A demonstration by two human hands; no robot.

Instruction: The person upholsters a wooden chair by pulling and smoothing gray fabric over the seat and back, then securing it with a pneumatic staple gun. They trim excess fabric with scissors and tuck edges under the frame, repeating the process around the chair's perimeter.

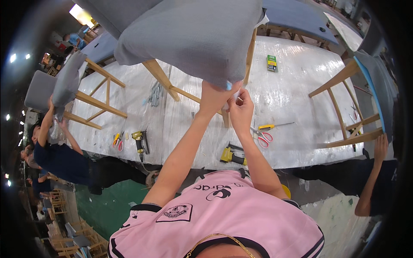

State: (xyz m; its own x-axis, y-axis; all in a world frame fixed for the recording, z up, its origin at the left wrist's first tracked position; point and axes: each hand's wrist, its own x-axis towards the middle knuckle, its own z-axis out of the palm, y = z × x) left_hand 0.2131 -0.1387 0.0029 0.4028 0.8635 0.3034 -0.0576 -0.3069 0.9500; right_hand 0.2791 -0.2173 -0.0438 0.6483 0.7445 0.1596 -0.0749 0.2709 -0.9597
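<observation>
Head view, gray chair at upper centre of frame, my left hand grasping its seat cloth at the lower corner, my right hand just beside, curled in a pinch, on what I cannot tell, scissors below centre.

Both forearms stretched forward, hands close together, right fingers curled.

chair seat: matt, textured cloth | chair legs: smooth wood | table cover: glossy, wrinkled plastic
</observation>
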